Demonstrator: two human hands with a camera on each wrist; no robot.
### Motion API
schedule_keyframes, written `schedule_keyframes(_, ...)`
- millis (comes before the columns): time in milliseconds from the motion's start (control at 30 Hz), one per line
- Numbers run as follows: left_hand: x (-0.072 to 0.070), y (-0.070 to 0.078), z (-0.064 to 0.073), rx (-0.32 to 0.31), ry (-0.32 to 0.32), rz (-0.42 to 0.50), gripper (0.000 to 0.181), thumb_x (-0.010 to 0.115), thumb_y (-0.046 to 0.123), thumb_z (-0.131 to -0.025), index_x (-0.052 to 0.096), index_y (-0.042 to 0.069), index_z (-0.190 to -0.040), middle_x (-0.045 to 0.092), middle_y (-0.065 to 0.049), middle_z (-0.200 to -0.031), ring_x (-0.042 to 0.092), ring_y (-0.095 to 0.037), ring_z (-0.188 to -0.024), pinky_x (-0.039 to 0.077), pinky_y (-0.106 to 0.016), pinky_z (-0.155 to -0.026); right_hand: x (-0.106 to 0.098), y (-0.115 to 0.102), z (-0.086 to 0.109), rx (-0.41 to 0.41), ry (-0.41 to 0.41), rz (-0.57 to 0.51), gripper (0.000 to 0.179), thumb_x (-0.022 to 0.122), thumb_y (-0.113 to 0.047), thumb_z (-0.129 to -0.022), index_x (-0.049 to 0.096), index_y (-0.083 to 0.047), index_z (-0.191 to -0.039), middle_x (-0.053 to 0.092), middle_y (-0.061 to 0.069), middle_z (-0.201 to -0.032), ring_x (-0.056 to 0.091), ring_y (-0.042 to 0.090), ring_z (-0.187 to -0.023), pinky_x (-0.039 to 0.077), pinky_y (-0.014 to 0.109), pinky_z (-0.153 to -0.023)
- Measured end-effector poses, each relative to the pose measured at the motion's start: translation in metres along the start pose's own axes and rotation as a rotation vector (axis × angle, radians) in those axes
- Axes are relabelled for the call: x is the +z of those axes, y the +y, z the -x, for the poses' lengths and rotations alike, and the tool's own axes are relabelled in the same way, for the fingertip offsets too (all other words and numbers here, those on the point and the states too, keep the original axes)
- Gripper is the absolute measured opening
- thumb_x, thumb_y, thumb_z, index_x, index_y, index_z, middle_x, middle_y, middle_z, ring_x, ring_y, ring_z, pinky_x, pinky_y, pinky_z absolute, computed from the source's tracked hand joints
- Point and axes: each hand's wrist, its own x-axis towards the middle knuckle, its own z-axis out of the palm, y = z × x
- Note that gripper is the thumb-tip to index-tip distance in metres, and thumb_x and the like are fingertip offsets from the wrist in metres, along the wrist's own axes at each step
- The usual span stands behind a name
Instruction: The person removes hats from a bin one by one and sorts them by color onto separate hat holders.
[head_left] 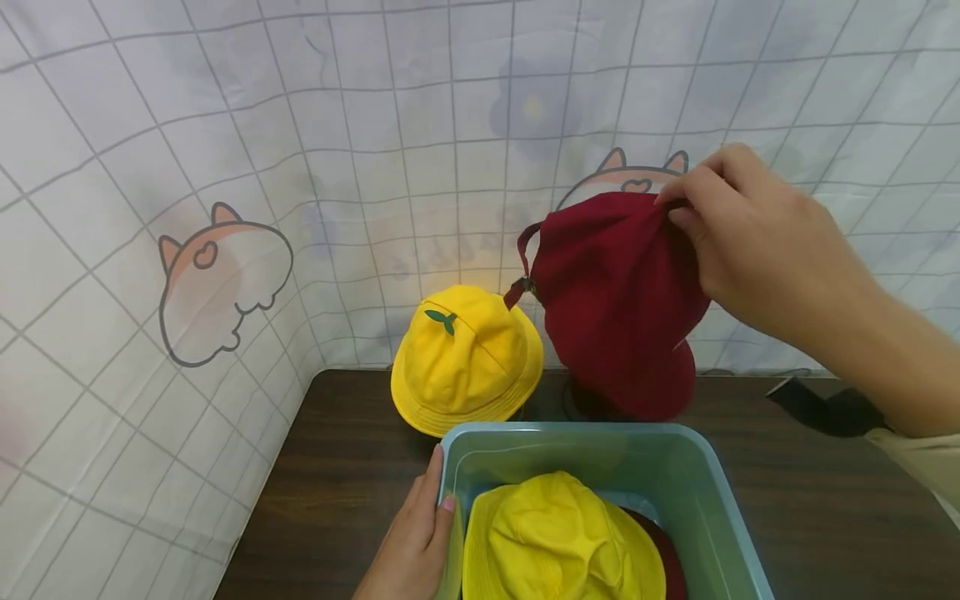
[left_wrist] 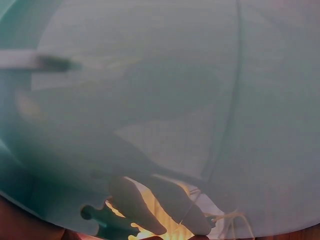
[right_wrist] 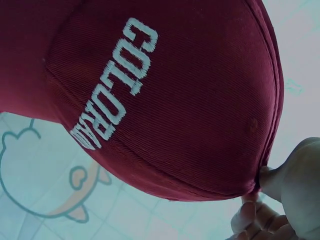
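My right hand [head_left: 772, 233] pinches the crown of a dark red baseball cap [head_left: 615, 275] between thumb and fingers. The cap hangs brim down behind the bin, its strap and buckle at the left. Pale embroidered letters show on its front in the right wrist view, where the fingertips meet at the crown [right_wrist: 200, 125]. My left hand [head_left: 412, 533] rests against the left side of a blue-green plastic bin [head_left: 570, 428], fingers straight along the rim. Inside the bin lies a yellow bucket hat [head_left: 558, 542], partly over a dark red item [head_left: 663, 550]. Bin wall fills most of the left wrist view.
Behind the bin at left stands a yellow bucket hat [head_left: 465, 358] with a green sprout. A dark round shape [head_left: 588, 402] shows beneath the cap. A black strap-like item [head_left: 825, 408] is by the right wrist. A gridded cloth wall [head_left: 420, 108] borders the dark wooden table [head_left: 315, 483].
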Motion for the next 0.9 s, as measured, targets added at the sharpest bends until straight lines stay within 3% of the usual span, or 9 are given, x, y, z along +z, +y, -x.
schedule_keyframes(300, 0.001, 0.001, -0.001, 0.005, 0.006, -0.013, 0.061, 0.043, 0.021, -0.111, 0.017, 0.008, -0.164, 0.052, -0.011, -0.143, 0.056, -0.020, -0.118, 0.047, -0.047, -0.101, 0.018, 0.019, -0.012, 0.136, -0.072, 0.018, 0.021, 0.054, -0.007, -0.103, 0.063, 0.001, -0.120, 0.057, 0.025, -0.110, 0.060, 0.044, -0.087, 0.056, 0.060, -0.068)
schedule_keyframes(500, 0.000, 0.000, -0.001, 0.005, 0.000, -0.019, 0.061, 0.042, 0.024, -0.112, 0.015, 0.008, -0.164, 0.052, -0.010, -0.143, 0.055, -0.019, -0.117, 0.047, -0.046, -0.101, 0.038, 0.037, -0.011, 0.122, -0.047, 0.039, 0.021, 0.053, -0.009, -0.104, 0.064, 0.002, -0.118, 0.058, 0.026, -0.107, 0.061, 0.047, -0.083, 0.053, 0.061, -0.064)
schedule_keyframes(900, -0.001, 0.001, 0.000, -0.018, -0.016, -0.006, 0.061, 0.041, 0.025, -0.112, 0.013, 0.011, -0.165, 0.050, -0.011, -0.147, 0.055, -0.020, -0.119, 0.047, -0.046, -0.101, 0.074, 0.051, 0.005, 0.100, -0.140, 0.115, 0.013, 0.058, -0.009, -0.101, 0.061, 0.003, -0.105, 0.057, 0.023, -0.094, 0.058, 0.043, -0.074, 0.052, 0.055, -0.058)
